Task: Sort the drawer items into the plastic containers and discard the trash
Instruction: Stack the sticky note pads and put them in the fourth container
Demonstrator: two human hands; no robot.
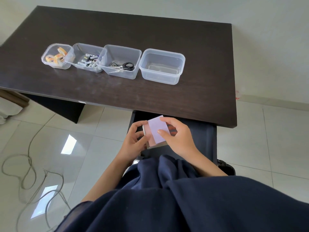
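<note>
Both hands are down over the open drawer (pixel 205 131), just under the front edge of the dark desk (pixel 150 39). Together they hold a small stack of sticky notes (pixel 157 131), with a pale purple pad on top and a pinkish one under it.

The left hand (pixel 133 139) curls round the left side of the stack, with the fingers bent against its edge. The right hand (pixel 175 134) pinches the top purple pad, thumb on the paper face and fingers over the far corner. Neither hand is spread wide; both are closed around the notes.

The notes look light and easy to lift. A pad is a bit stiff as a block, but the sheets are soft paper and can bend or peel. The pads sit loose on each other, so they may slide apart. It seems best to hold the stack by its two side edges and squeeze gently, so all the pads stay together.

On the desk stand four clear plastic tubs in a row. One has tape rolls (pixel 56 56), the next has batteries (pixel 87 61), the third has scissors (pixel 122 66). The empty tub (pixel 147 67) on the right end looks like the place for the notes.

A thin cord (pixel 30 164) lies looped on the shiny tile floor to the left.
</note>
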